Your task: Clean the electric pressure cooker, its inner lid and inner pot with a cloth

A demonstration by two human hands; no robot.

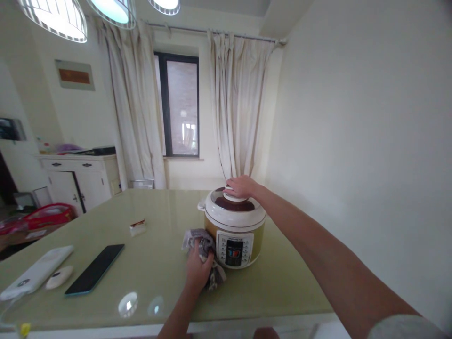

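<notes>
A white and gold electric pressure cooker (235,221) with a brown-topped lid stands upright on the table, its control panel facing me. My right hand (242,187) is closed over the knob on top of the lid. Bunched against the lower left side of the cooker is a grey patterned cloth (199,235). My left hand (200,268) grips that cloth, with the fingers pressed into its folds beside the panel.
The glossy green table (169,207) also carries a dark phone (95,270), a white power bank (37,272), a small cream oval object (59,277) and a little white packet (137,228). A wall (360,141) rises on the right. A white cabinet (81,179) stands back left.
</notes>
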